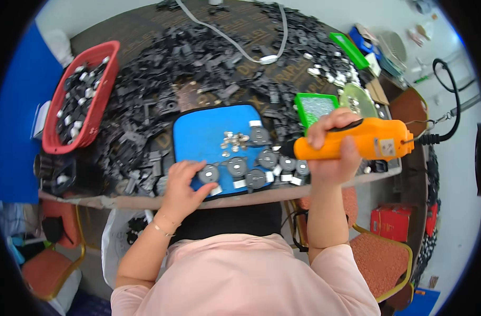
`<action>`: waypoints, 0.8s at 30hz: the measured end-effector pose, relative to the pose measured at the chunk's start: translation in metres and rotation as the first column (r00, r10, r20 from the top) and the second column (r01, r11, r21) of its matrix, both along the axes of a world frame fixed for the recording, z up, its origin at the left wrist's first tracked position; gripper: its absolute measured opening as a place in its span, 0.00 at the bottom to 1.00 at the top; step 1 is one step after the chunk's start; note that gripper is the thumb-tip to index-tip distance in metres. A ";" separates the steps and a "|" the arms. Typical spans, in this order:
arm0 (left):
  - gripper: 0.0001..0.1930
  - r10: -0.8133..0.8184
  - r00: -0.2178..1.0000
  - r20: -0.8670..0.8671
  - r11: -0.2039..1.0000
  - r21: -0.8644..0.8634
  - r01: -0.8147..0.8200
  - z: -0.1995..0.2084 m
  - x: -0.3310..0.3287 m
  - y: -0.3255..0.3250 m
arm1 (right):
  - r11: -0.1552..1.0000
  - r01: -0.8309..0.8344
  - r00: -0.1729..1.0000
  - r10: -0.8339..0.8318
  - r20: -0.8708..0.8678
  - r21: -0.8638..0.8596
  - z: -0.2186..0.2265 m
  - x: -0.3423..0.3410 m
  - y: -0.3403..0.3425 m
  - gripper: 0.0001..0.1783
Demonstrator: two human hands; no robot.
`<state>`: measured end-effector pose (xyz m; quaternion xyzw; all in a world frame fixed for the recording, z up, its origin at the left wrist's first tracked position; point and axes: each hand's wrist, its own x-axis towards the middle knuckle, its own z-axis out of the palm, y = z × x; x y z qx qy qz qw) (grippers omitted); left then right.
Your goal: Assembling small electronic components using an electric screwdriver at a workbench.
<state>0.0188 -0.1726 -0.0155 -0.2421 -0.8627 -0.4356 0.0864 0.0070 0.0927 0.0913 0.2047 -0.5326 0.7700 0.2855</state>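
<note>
My right hand is wrapped round an orange electric screwdriver, held level above the right side of a blue mat. Its dark tip points left, toward the round parts. At the mat's near left corner my left hand pinches a round grey plastic part with a white tab, thumb and forefinger on either side of it. Several similar grey parts lie on the mat and at its right edge. A small heap of shiny silver round pieces sits in the middle of the mat.
Loose black plastic pieces cover much of the table. A red basket of parts stands at left. Behind the screwdriver are a green tray of small metal pieces and a pale green bowl. The screwdriver's black cable hangs at right.
</note>
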 end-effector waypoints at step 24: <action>0.22 -0.012 0.998 0.055 0.997 0.073 0.008 -0.007 -0.002 -0.003 | 0.933 -0.347 0.936 0.338 0.101 0.095 -0.027 -0.021 -0.110 0.15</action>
